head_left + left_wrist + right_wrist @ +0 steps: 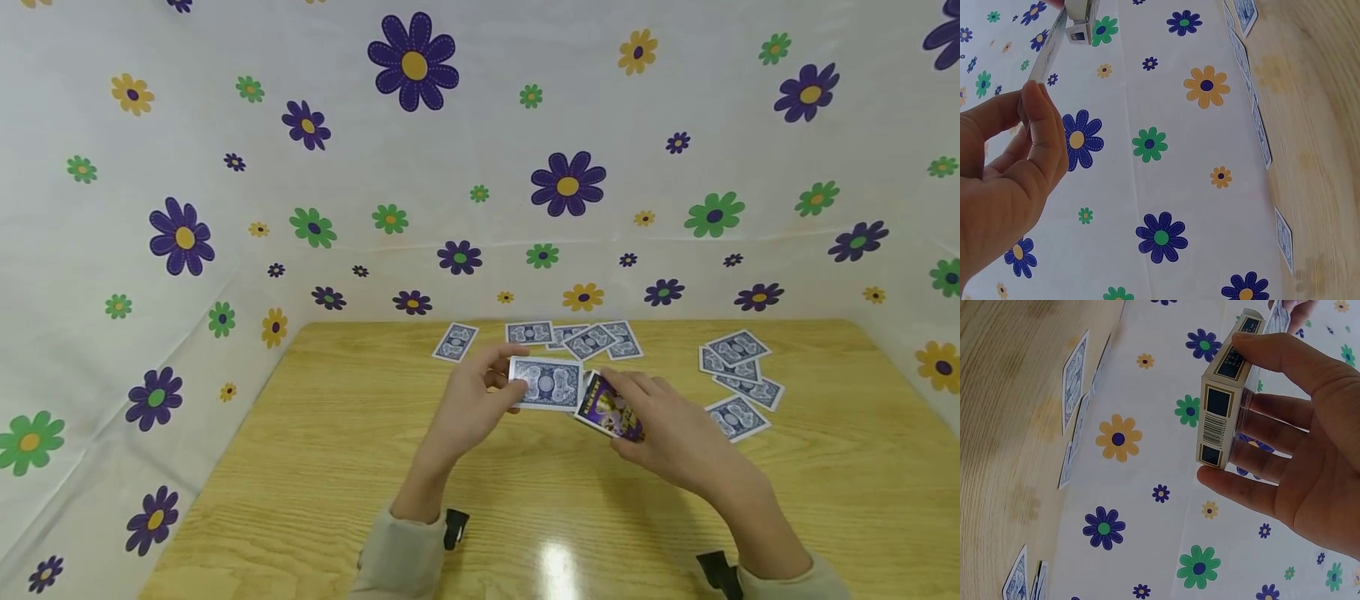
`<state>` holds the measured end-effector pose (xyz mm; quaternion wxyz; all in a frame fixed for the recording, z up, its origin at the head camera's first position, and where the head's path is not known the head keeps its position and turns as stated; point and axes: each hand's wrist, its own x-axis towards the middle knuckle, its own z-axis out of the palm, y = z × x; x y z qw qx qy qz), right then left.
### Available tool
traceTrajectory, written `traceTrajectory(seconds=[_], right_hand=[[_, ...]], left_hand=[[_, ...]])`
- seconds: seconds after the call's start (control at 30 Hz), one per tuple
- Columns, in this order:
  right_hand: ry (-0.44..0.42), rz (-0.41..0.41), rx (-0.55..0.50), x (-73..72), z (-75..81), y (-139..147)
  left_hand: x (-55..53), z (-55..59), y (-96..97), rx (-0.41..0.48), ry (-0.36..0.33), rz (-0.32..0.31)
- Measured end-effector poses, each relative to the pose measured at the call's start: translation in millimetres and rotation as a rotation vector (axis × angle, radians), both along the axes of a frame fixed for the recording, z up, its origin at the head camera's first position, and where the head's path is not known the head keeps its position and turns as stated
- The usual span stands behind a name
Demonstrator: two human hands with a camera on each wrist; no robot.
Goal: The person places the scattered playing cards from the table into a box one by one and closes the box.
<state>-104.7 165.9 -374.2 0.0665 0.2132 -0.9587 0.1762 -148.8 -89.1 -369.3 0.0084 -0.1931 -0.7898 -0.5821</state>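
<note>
My left hand (pixel 476 400) pinches a blue-backed playing card (pixel 547 384) between thumb and fingers, its patterned back facing me; whether it is one card or a few, I cannot tell. In the left wrist view the card (pixel 1049 53) appears nearly edge-on. My right hand (pixel 678 429) grips a purple card box (pixel 609 410) with yellow lettering. The right wrist view shows a barcode on the end of the box (pixel 1216 422), with the thumb on one side and fingers around the other. The card's right end meets the upper left, open end of the box.
Face-down cards lie on the wooden table (pixel 322 467): a single card (pixel 455 342) at the back left, an overlapping group (pixel 591 342) at the back middle, another group (pixel 731 364) at the right. Behind stands a flowered white cloth (pixel 480 150).
</note>
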Motion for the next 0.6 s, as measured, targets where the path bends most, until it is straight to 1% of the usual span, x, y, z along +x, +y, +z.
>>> traceTrajectory(seconds=[0.17, 0.23, 0.5, 0.6], right_hand=[[0.001, 0.005, 0.001, 0.1, 0.4, -1.7], [-0.003, 0.01, 0.002, 0.4, 0.1, -2.6], [-0.023, 0.025, -0.003, 0.5, -0.9, -5.7], [-0.021, 0.025, -0.003, 0.2, -1.5, -5.7]], left_hand=[[0.0, 0.4, 1.4, -0.016, 0.033, -0.029], [0.8, 0.7, 1.7, -0.029, 0.041, -0.029], [3.3, 4.7, 2.8, -0.081, 0.051, 0.007], [4.3, 5.2, 2.9, -0.079, 0.03, 0.029]])
